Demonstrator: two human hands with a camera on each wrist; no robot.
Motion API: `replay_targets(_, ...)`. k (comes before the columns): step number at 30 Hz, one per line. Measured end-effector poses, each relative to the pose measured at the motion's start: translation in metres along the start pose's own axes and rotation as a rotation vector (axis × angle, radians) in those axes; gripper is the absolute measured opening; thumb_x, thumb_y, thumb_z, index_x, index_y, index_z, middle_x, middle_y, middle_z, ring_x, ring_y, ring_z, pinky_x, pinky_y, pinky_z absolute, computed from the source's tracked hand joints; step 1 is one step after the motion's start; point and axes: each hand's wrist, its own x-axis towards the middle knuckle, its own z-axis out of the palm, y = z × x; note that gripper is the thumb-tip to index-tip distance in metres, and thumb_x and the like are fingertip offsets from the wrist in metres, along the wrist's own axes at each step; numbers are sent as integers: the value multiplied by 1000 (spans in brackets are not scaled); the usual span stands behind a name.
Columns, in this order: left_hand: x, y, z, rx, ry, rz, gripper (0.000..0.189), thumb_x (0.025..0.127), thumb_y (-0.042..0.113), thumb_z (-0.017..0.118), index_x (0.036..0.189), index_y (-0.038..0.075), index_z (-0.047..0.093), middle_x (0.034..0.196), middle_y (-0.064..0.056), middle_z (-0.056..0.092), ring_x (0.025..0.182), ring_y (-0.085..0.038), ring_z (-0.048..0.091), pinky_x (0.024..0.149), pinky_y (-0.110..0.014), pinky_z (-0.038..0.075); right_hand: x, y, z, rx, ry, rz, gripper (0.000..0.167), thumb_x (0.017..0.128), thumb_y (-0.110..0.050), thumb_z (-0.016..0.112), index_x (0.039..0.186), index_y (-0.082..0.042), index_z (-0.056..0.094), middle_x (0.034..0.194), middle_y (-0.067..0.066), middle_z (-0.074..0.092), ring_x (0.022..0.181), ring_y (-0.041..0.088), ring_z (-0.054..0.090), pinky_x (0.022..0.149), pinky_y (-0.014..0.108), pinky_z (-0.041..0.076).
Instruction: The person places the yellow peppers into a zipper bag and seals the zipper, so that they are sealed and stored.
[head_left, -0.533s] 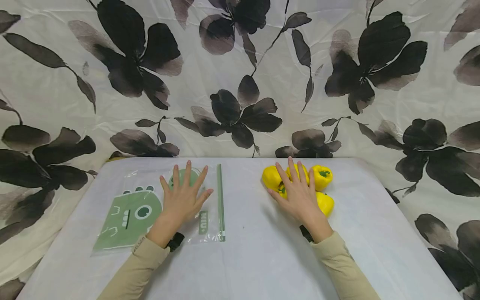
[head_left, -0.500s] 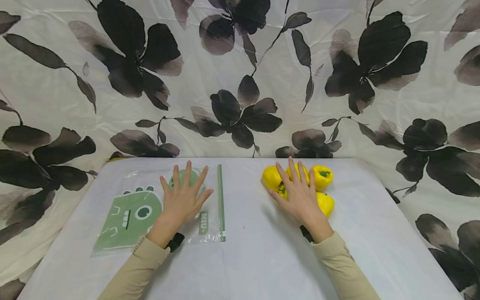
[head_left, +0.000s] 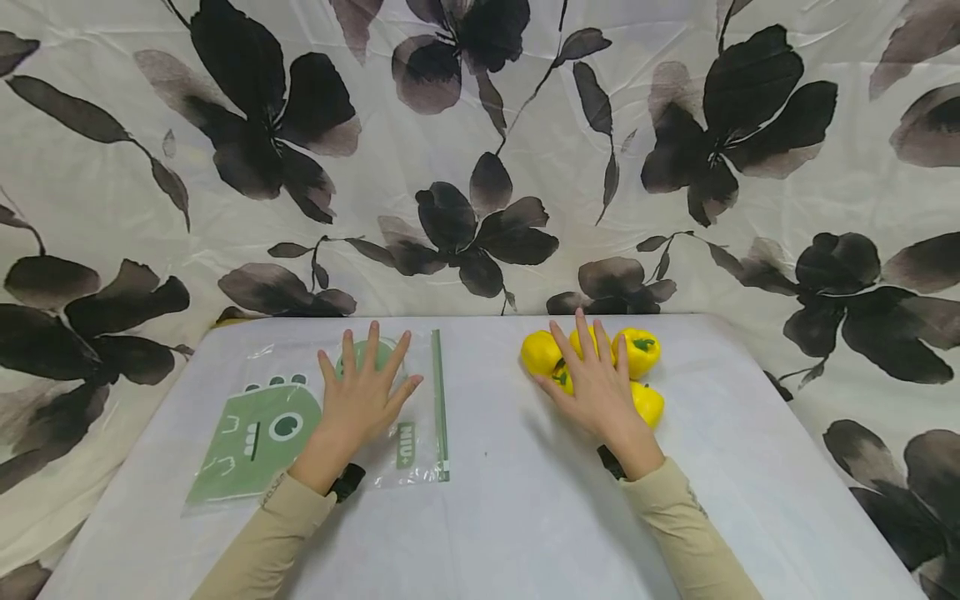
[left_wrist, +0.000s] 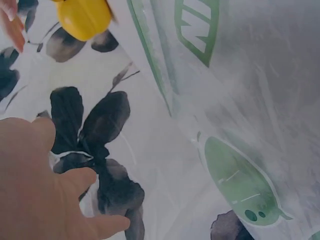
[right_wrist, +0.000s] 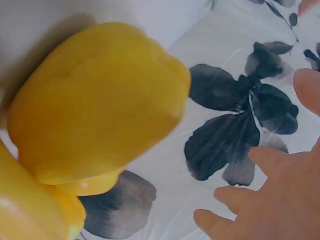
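Observation:
A clear zip bag point(head_left: 262, 454) printed with a green cartoon monster lies flat on the left side of the table. My left hand point(head_left: 358, 404) is over its right half, palm down with fingers spread, hiding part of the print; it grips nothing. On the right, several yellow bell peppers point(head_left: 637, 354) sit clustered together. My right hand point(head_left: 602, 400) is held above them with spread fingers, covering some of them from the head camera. The right wrist view shows one large pepper point(right_wrist: 100, 105) close up, apart from the fingers of that hand point(right_wrist: 280, 195).
A white-covered table point(head_left: 495, 533) carries everything. Behind it hangs a pale cloth point(head_left: 315, 225) with dark flower prints. The bag's green zip strip point(head_left: 440, 408) faces the peppers, with a stretch of tabletop between them.
The head view has shifted very slightly. Both hands stay spread in place, and the bag and peppers have not moved on the table.

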Motion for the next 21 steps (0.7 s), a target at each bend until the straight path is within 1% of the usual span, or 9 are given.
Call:
replay_targets(3,1,1,-1,-10,20,1,69,100,58,37,158,23,24,162,-25,10,143,-56,7,105,-76,3,3,-3,-4,30,15,-1,77,96,-54,52,159,-23,20,165,14,-1,150,39,4,113,63,-4)
replay_targets(6,3,4,-3,-3,72,19,68,100,57,39,156,19,31,159,-26,19,141,-56,18,106,-73,11,6,-8,-9,72,30,-3,75,97,-52,50,159,-23,18,165,14,0,151,36,2,114,61,-5)
replay_targets(9,5,9,-5,8,163,52,64,100,53,43,149,13,42,151,-27,34,134,-54,33,104,-71,23,9,-13,-15,125,66,-7,74,98,-49,51,159,-20,20,164,16,4,150,37,5,114,60,-4)
replay_targets(11,6,13,-7,-3,232,75,59,99,49,47,143,10,49,143,-27,44,128,-51,42,101,-68,30,11,-19,-19,169,89,-6,73,98,-47,52,158,-17,22,164,17,8,150,37,9,115,60,-2)
replay_targets(15,8,22,-8,-24,363,122,45,96,38,55,123,2,60,124,-25,59,114,-47,53,93,-62,41,18,-31,-29,301,145,8,70,96,-40,57,154,-12,29,161,17,18,147,37,18,116,57,0)
replay_targets(18,10,27,-5,-9,428,141,37,92,32,58,109,-1,64,111,-24,65,103,-45,58,83,-57,47,23,-42,-35,418,176,31,65,96,-36,59,151,-10,35,158,17,27,145,36,23,116,55,7)
replay_targets(20,10,31,-2,-11,427,129,33,90,31,61,101,0,64,104,-22,66,94,-43,60,75,-54,48,29,-49,-37,492,196,44,62,95,-34,60,148,-9,40,155,16,34,142,35,30,115,55,17)
replay_targets(21,10,34,0,-22,411,116,32,89,31,62,99,1,63,100,-20,66,90,-42,60,71,-52,48,31,-52,-38,532,201,53,60,95,-33,60,147,-9,42,153,15,38,139,35,35,113,55,22)
